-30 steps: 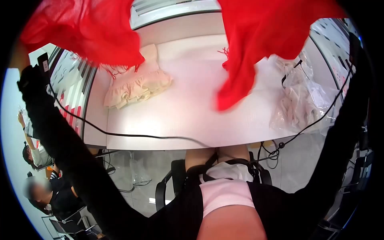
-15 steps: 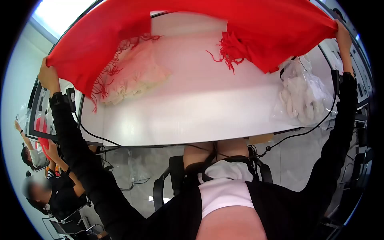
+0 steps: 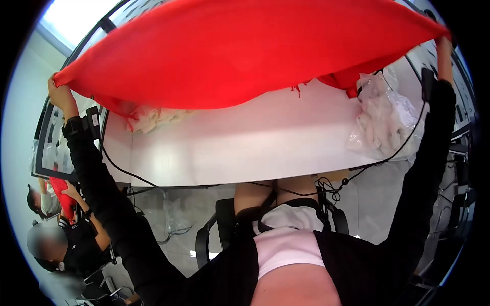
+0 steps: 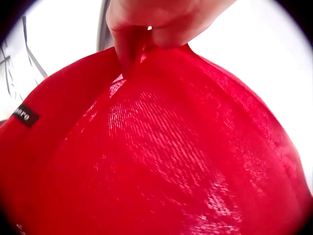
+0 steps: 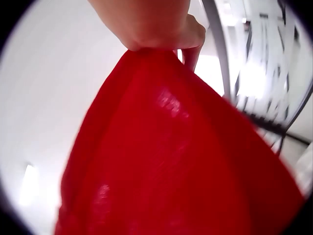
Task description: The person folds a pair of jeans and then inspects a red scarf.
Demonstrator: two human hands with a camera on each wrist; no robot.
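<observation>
A red fringed scarf (image 3: pixel 245 56) is stretched wide above the far half of the table. My left hand (image 3: pixel 62 97) pinches its left end; in the left wrist view the fingers (image 4: pixel 128 46) grip a gathered fold, and a small black label (image 4: pixel 25 115) shows on the cloth. At the upper right my right hand (image 3: pixel 445 53) grips the other end, where the cloth hangs in a peak below the thumb side in the right wrist view. The scarf's middle billows toward me, with a bit of fringe (image 3: pixel 298 90) under its lower edge.
A cream ruffled garment (image 3: pixel 153 120) lies on the white table (image 3: pixel 240 148) at left, partly covered by the scarf. Clear plastic bags with pale cloth (image 3: pixel 385 125) lie at right. Black cables (image 3: pixel 122 168) run from both wrists. Other people (image 3: pixel 76 242) sit at left.
Both hands came down into view with the scarf, then stayed spread at its ends. Its middle swung down toward me, hiding most of the fringes and more of the cream garment.
</observation>
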